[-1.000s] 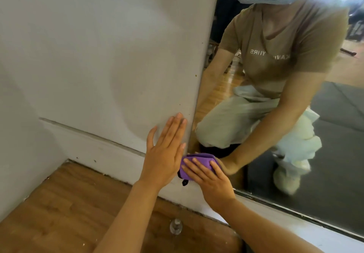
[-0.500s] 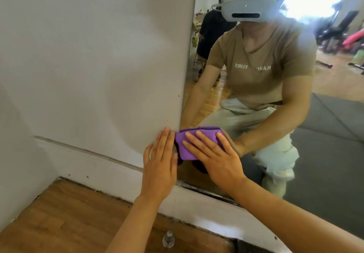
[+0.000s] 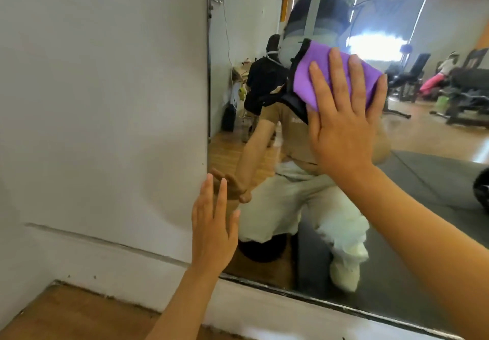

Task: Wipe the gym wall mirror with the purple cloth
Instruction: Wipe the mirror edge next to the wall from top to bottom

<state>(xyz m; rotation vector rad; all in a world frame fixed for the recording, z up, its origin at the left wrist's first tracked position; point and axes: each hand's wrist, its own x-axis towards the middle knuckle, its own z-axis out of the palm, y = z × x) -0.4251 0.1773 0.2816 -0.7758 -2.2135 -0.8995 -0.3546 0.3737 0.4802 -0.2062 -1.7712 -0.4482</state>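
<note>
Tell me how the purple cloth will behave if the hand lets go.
The purple cloth looks folded and soft, so it is probably floppy and light. Only the right hand presses it flat against the mirror; released, it would likely drop.

I am crouching in a gym, facing a big wall mirror (image 3: pixel 344 207) that is running along a white wall (image 3: pixel 100 101) down to a wooden floor (image 3: pixel 79 316). The glass is showing me black weight benches (image 3: pixel 412 75) standing on wood flooring, a dark rubber mat (image 3: pixel 436 181) spreading across it, and bright windows (image 3: pixel 375 46) glowing behind. Someone in pink (image 3: pixel 434 83) is possibly exercising far off, though the reflection is blurring there.
</note>
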